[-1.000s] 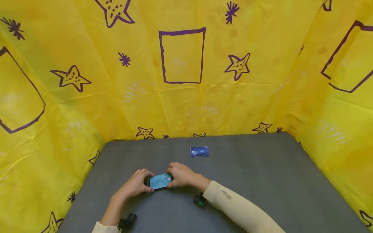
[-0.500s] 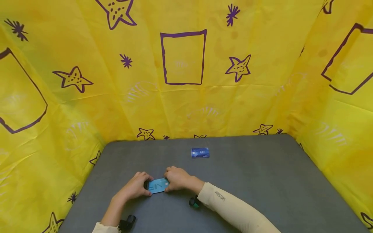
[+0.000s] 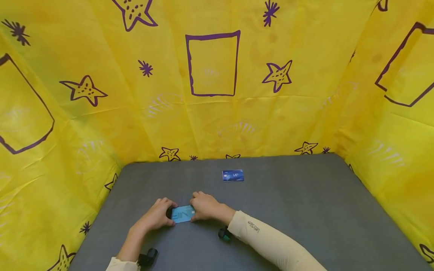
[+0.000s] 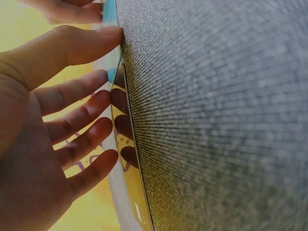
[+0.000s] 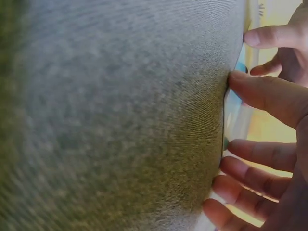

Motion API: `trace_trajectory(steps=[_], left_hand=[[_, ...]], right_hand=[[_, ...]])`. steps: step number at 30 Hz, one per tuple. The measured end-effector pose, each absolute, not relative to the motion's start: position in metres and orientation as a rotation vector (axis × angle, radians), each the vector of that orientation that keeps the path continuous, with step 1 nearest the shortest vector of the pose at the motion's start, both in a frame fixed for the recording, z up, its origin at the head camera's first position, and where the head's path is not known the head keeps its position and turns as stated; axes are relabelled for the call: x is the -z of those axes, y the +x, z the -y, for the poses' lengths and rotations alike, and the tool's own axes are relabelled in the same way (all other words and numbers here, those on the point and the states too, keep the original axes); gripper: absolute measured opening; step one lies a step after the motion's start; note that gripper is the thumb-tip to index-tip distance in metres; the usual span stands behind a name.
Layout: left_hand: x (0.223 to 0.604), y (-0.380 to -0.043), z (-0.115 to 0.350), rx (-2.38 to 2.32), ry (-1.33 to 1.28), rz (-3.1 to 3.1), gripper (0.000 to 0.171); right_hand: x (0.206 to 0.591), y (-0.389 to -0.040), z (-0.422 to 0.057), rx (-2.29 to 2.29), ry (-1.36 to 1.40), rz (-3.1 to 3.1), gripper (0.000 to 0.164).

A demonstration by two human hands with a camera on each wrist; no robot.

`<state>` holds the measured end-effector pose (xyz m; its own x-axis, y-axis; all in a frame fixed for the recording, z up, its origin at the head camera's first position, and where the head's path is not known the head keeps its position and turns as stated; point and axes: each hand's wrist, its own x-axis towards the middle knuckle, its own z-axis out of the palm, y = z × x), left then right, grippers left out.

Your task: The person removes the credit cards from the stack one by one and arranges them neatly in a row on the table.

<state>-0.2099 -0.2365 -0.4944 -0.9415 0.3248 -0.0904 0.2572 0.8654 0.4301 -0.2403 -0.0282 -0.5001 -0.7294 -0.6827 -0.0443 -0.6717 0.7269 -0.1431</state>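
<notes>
A light blue card [image 3: 182,214] with large lettering lies flat near the middle left of the grey table in the head view. My left hand [image 3: 156,214] holds its left end between thumb and fingers. My right hand [image 3: 207,206] grips the right end the same way, thumb on the near edge. Beneath my left fingers shows part of a dark flat thing [image 3: 168,212]. Its glossy face [image 4: 126,166] mirrors my fingertips in the left wrist view; its kind is unclear. Both wrist views show the hands low, close to the table surface.
A dark blue card [image 3: 233,175] marked VIP lies farther back on the grey table [image 3: 288,210]. Yellow cloth [image 3: 210,124] with purple drawings rises behind and at both sides. A dark wrist camera [image 3: 148,257] sits below my left wrist.
The light blue card and my right hand have shifted slightly left and nearer. A dark edge seen earlier at the card's right end no longer shows. The dark blue card stays put.
</notes>
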Motion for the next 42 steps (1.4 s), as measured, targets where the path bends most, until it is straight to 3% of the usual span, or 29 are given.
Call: trace_trajectory(steps=[42], left_hand=[[0.4931, -0.2089, 0.2333, -0.599, 0.409, -2.893, 0.045]], right_hand=[[0.505, -0.2375, 0.0248, 0.201, -1.138, -2.808, 0.043]])
